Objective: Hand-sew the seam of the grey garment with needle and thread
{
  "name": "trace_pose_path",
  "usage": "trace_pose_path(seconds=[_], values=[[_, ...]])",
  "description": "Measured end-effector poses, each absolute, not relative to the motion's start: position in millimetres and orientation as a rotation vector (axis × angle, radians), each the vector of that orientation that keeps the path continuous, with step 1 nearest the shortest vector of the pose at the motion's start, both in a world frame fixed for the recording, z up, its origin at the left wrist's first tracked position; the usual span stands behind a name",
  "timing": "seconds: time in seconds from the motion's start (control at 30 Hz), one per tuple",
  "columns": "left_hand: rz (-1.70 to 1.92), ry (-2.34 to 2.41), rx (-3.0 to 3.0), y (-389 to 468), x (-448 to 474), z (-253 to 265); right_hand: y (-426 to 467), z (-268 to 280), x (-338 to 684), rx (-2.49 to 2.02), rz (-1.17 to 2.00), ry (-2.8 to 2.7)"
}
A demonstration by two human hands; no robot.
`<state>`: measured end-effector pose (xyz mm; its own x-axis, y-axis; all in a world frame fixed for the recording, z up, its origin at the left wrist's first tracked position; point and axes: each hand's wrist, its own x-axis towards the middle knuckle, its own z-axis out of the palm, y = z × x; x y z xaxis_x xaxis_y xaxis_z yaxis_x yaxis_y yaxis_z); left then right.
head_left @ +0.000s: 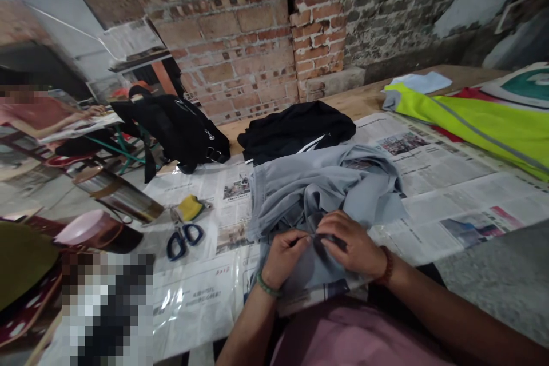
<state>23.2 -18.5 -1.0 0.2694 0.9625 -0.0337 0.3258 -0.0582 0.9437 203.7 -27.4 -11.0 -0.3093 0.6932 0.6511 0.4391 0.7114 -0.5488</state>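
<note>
Here's the grey garment (283, 189), bunched on the newspaper (193, 309) right in front of the person, and both hands are on it! The left hand (283, 257) pinches a fold; the right hand (354, 246), fingers curled, pinches just beside it. Anything tiny between them? Can't tell. Looks like close fingertip work, calling next for steady pinches. Beyond lies the black garment (295, 128); off left, the scissors (185, 240).
</note>
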Motion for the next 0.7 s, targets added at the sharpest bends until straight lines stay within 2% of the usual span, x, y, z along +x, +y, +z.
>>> trace_pose_path(seconds=[0.23, 0.7], values=[[0.832, 1.189, 1.555, -16.7, 20.4, -4.2, -20.7, -23.5, 189.7, -0.882, 0.350, -2.021], [0.854, 1.147, 1.258, -16.7, 19.2, -13.3, -16.7, 5.3, 182.5, -1.117, 0.782, -1.557]])
